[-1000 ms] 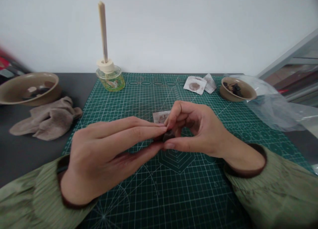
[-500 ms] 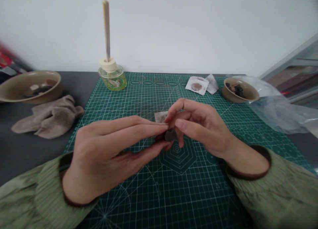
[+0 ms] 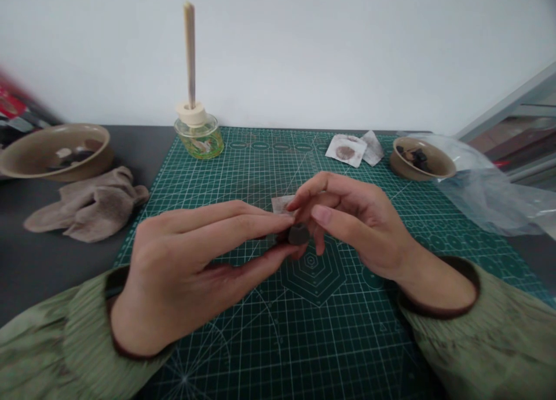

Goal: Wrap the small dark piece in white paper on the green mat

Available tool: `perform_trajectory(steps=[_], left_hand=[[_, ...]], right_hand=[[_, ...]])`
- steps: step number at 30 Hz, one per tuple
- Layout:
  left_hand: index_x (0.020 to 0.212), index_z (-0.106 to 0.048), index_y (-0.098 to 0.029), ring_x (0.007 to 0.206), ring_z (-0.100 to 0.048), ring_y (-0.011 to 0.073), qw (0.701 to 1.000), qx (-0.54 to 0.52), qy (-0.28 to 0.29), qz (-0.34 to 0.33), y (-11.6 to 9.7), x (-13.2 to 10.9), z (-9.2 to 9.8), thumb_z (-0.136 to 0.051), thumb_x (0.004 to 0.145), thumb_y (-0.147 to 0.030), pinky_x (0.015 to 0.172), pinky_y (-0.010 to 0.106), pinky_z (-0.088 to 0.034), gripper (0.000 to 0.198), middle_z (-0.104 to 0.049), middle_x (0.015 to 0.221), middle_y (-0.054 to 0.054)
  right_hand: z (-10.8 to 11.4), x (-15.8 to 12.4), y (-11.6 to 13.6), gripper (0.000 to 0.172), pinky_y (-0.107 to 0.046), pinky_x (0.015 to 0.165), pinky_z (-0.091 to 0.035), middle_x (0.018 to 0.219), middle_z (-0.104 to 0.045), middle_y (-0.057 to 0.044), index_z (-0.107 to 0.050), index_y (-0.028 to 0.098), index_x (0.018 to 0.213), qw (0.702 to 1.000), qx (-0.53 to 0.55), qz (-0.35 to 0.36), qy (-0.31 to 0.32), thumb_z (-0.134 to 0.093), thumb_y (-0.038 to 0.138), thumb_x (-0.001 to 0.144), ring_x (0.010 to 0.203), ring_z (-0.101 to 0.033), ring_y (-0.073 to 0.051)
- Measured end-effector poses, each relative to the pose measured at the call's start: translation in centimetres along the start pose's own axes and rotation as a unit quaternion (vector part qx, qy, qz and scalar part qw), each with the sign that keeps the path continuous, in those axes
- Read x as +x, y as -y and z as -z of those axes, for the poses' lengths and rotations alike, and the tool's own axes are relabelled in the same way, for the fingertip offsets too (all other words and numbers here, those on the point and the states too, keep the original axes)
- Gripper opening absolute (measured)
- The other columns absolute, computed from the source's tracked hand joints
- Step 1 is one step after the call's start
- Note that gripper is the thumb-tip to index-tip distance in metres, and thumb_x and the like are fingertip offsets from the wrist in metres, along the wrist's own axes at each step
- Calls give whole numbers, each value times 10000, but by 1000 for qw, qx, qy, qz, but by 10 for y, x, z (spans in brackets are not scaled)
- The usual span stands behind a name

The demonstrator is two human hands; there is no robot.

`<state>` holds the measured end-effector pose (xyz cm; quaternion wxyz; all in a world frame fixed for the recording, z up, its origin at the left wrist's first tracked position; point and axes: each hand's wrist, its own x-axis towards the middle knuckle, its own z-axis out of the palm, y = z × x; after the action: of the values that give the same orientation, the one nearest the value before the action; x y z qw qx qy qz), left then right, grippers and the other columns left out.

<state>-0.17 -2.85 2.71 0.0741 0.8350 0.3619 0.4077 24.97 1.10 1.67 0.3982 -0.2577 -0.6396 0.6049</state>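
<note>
My left hand (image 3: 195, 261) pinches a small dark grey-brown lump (image 3: 299, 234) between its straight fingers and thumb. The lump's blunt, angular end faces me; the rest is hidden by the fingers. Just to the right, my right hand (image 3: 356, 226) is loosely curved, its thumb apart from the forefinger. Its fingertips reach close behind the lump; whether they touch it I cannot tell. Part of a whitish paper packet (image 3: 281, 204) shows behind the fingertips. Both hands are above a green cutting mat (image 3: 260, 353).
Two whitish packets, one with a brown round mark (image 3: 346, 152), lie at the back right beside a small bowl (image 3: 403, 167) of dark pieces. Clear plastic (image 3: 490, 197) lies farther right. At left are a larger bowl (image 3: 91, 167), a brown cloth (image 3: 99, 206) and a reed diffuser (image 3: 200, 136).
The view has shifted slightly. My right thumb has drawn a little away from the lump, and more of the lump's end shows. My left hand keeps its pinch.
</note>
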Motion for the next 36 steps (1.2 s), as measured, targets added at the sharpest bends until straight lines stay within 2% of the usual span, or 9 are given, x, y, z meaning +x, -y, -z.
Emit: perform_trajectory(steps=[2, 5, 7, 16, 24, 32, 36], left_hand=[[1210, -861, -380, 813, -905, 200, 1000, 0, -14, 5, -1, 1, 0, -861, 1063, -264, 752, 319, -814, 187, -936, 1088, -58], [1179, -858, -392, 771, -893, 192, 1000, 11, -22, 4, -1, 1, 1, -860, 1066, -287, 748, 330, -817, 155, -936, 1092, -76], [1177, -847, -374, 762, -886, 184, 1000, 20, -23, -1, -1, 1, 2, -862, 1072, -302, 755, 320, -814, 129, -936, 1094, -72], [1164, -865, -386, 695, -860, 188, 998, -12, -57, -16, 5, 0, -2, -853, 1062, -302, 669, 344, -807, 133, -936, 1068, -73], [1199, -873, -399, 705, -868, 188, 998, -38, -57, -5, 8, 0, -4, -871, 1039, -326, 674, 325, -793, 176, -935, 1064, -83], [1193, -875, -386, 735, -879, 184, 998, -36, -51, -5, 7, -1, -4, -873, 1048, -322, 671, 312, -791, 159, -937, 1084, -81], [1231, -884, -428, 700, -874, 201, 997, -47, -55, -3, 7, -1, -4, -891, 1021, -290, 639, 343, -795, 251, -936, 1077, -90]], right_hand=[[1, -1, 2, 168, -205, 573, -634, 930, -874, -23, -784, 193, 1141, 1000, -4, 2, -5, -905, 216, 1027, 734, -869, -166], [2, -1, 4, 348, -206, 607, -637, 934, -877, -3, -805, 206, 1134, 1000, -19, 10, -5, -1009, 97, 874, 730, -864, -159], [2, -1, 5, 396, -197, 600, -626, 956, -879, 7, -819, 215, 1126, 1000, -17, 26, -2, -1031, 60, 830, 729, -867, -151], [3, 0, 4, 391, -227, 533, -614, 977, -897, -7, -850, 237, 1091, 999, -3, 33, 0, -1072, 101, 800, 700, -872, -178], [3, 0, 5, 350, -247, 522, -614, 861, -868, 9, -840, 234, 1073, 1000, -17, 24, -7, -1075, 168, 822, 675, -865, -194], [3, 0, 6, 352, -232, 527, -619, 908, -887, 3, -850, 237, 1077, 1000, -10, 29, -2, -1075, 149, 822, 681, -875, -186], [2, -1, 6, 340, -247, 513, -617, 869, -873, 5, -843, 240, 1062, 999, -24, 22, -8, -1086, 221, 825, 652, -859, -191]])
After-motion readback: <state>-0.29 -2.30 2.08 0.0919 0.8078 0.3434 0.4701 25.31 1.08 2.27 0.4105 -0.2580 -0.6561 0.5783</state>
